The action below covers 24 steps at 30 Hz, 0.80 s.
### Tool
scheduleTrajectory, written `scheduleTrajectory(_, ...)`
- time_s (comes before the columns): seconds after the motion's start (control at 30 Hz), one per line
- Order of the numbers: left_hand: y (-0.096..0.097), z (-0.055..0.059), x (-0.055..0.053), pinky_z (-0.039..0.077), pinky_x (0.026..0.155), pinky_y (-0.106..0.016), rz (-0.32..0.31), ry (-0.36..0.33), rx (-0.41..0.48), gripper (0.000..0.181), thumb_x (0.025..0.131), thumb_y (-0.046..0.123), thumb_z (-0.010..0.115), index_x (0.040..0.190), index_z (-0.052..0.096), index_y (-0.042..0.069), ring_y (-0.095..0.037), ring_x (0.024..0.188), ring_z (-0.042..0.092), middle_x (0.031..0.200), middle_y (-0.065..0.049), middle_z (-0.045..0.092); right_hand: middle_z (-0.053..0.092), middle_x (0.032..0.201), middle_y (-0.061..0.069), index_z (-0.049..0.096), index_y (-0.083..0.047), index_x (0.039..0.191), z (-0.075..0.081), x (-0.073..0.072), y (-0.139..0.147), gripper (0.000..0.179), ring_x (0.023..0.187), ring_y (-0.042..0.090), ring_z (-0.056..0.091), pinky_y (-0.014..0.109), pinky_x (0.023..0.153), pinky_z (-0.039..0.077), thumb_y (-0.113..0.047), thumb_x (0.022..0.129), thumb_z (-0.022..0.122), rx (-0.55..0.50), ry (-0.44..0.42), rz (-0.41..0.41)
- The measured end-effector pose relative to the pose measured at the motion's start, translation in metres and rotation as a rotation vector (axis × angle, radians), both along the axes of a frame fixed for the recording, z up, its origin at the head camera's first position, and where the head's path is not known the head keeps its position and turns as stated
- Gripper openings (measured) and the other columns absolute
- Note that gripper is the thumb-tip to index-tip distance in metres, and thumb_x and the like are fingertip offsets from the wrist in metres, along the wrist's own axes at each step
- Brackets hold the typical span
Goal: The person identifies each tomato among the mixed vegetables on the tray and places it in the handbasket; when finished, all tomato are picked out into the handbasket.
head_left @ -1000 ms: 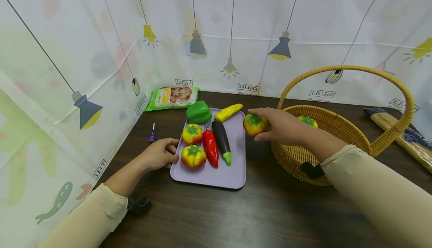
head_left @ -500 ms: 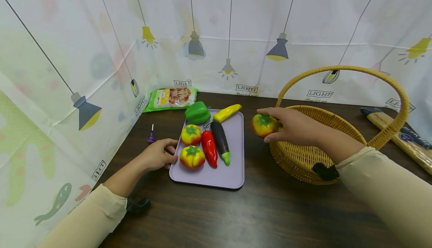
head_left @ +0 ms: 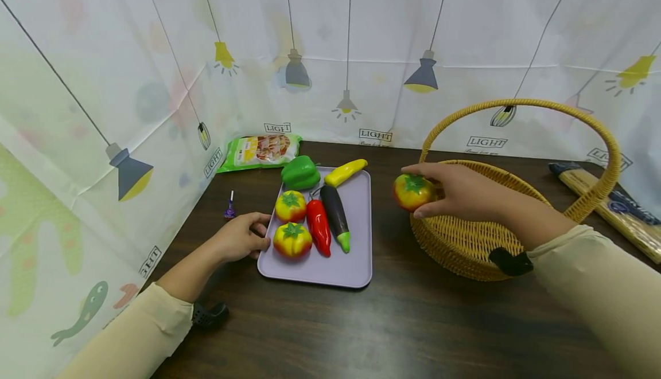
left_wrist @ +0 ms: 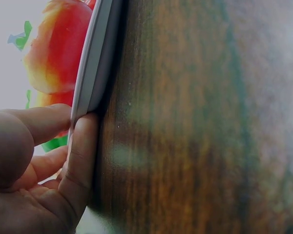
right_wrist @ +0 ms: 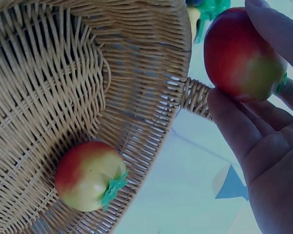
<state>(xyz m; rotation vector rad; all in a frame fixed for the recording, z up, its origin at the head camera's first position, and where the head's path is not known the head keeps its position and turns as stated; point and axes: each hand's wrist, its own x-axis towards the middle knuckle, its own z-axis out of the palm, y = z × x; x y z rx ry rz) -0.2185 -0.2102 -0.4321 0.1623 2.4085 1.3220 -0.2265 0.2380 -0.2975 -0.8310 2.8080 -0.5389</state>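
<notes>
My right hand (head_left: 459,190) holds a red-and-yellow toy tomato (head_left: 413,192) with a green leafy top between thumb and fingers, at the left side of the wicker basket (head_left: 439,247). Inside the basket, the right wrist view shows another toy tomato (right_wrist: 90,175). At the left edge of the lilac tray (head_left: 356,224), my left hand (head_left: 240,235) pinches the rim, one finger underneath. On that tray lie two toy tomatoes (head_left: 292,240), a red chili pepper (head_left: 318,227), an eggplant (head_left: 334,213), a green bell pepper (head_left: 300,173) and a yellow banana-shaped piece (head_left: 346,172).
Behind the tray lies a green food packet (head_left: 260,151). A purple-wrapped lollipop (head_left: 230,210) is left of the tray. Past the basket, a long clear-and-blue package (head_left: 609,207) lies at the right. The basket's tall handle (head_left: 521,102) arches over it.
My right hand has carried the toy tomato rightward, away from the tray and toward the basket. The left hand stays at the tray's edge. The head view has shifted slightly.
</notes>
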Motion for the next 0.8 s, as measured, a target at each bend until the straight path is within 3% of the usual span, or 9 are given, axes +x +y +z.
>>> scheduleTrajectory(0.33, 0.000, 0.001, 0.001, 0.059, 0.065, -0.035, -0.003, 0.004, -0.007, 0.060, 0.093, 0.004, 0.072, 0.146, 0.046, -0.004, -0.021, 0.072, 0.063, 0.108, -0.017, 0.057, 0.057, 0.134, 0.007, 0.046, -0.018, 0.154, 0.003, 0.005, 0.014, 0.083, 0.106, 0.025, 0.055, 0.046, 0.092, 0.050, -0.047, 0.085, 0.082, -0.022, -0.028, -0.018)
scheduleTrajectory(0.6, 0.000, 0.001, 0.001, 0.059, 0.065, -0.035, -0.011, 0.011, -0.002, 0.060, 0.093, 0.003, 0.071, 0.147, 0.046, -0.005, -0.021, 0.072, 0.062, 0.108, -0.017, 0.057, 0.053, 0.143, 0.010, 0.047, -0.022, 0.153, 0.008, 0.007, 0.027, 0.083, 0.111, 0.028, 0.055, 0.050, 0.090, 0.049, -0.055, 0.083, 0.080, 0.039, 0.006, -0.059)
scheduleTrajectory(0.8, 0.000, 0.001, 0.001, 0.059, 0.065, -0.035, -0.015, 0.015, -0.004, 0.060, 0.093, 0.003, 0.071, 0.147, 0.045, -0.005, -0.021, 0.072, 0.063, 0.108, -0.017, 0.057, 0.057, 0.133, 0.010, 0.045, -0.023, 0.154, 0.007, 0.001, 0.038, 0.085, 0.108, 0.028, 0.056, 0.049, 0.088, 0.050, -0.056, 0.083, 0.079, 0.028, -0.037, -0.091)
